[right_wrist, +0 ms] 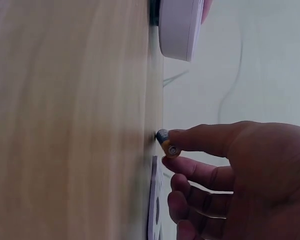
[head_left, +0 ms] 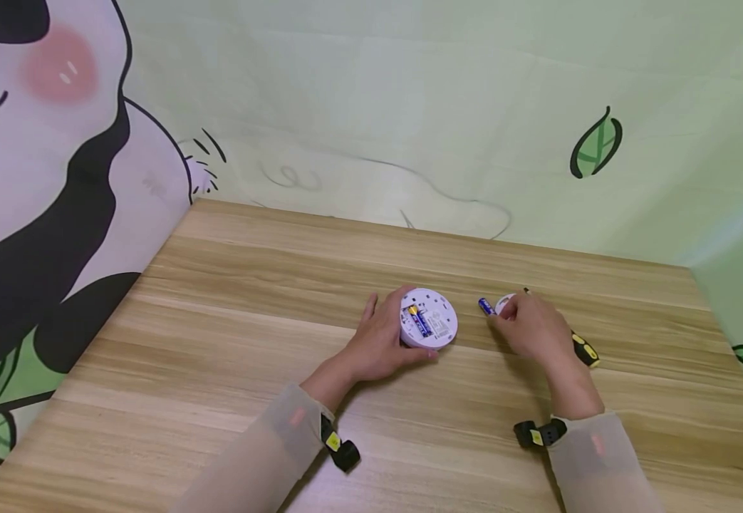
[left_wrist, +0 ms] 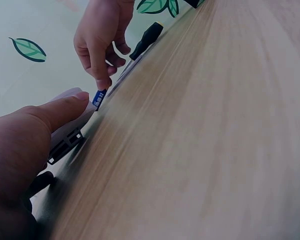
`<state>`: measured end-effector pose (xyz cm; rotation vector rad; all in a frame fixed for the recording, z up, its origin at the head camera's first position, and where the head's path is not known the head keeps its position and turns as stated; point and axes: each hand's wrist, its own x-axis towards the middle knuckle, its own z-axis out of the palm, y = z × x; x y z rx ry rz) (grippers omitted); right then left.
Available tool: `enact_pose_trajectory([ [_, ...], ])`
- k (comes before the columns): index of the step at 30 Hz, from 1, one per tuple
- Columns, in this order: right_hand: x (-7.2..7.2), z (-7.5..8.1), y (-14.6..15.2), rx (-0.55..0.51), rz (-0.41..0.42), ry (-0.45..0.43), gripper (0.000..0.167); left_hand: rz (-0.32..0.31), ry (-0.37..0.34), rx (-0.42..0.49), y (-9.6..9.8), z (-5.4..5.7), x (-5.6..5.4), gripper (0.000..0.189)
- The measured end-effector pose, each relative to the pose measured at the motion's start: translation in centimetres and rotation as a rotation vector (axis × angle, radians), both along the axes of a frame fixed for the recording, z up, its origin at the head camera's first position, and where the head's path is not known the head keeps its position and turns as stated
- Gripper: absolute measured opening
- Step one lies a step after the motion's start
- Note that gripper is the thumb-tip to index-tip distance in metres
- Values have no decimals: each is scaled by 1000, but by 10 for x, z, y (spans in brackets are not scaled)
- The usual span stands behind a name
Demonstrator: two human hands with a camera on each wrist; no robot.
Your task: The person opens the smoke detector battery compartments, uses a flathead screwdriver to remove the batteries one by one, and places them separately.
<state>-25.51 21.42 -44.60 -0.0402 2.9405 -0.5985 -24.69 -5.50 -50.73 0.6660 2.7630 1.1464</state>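
My left hand [head_left: 379, 343] grips a round white battery-powered device [head_left: 442, 313] by its side, thumb along the near edge. The device's underside faces up, showing an uncovered battery compartment with a blue-and-gold battery [head_left: 419, 322] in it. To the right, my right hand [head_left: 536, 329] pinches another blue battery [right_wrist: 168, 144] between thumb and index finger, close above the table; its other fingers are loosely bent. Beneath that hand lies a flat white round plate [head_left: 503, 302], mostly hidden by the fingers.
A screwdriver with a black-and-yellow handle [head_left: 585, 350] lies partly behind the right hand, its tip showing beyond the fingers. The wood-grain table [head_left: 249, 285] meets a printed cloth wall [head_left: 371, 107] at the back. Each wrist wears a black camera strap.
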Motion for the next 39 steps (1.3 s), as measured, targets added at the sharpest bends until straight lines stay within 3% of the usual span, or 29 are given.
enact_pose_trajectory([
  [14,-3,-6,-1,33,13,-28,28,-4,-4,-2,0,1,0,116],
  [39,0,-3,0,15,-10,-24,33,-4,2,11,0,-1,0,116],
])
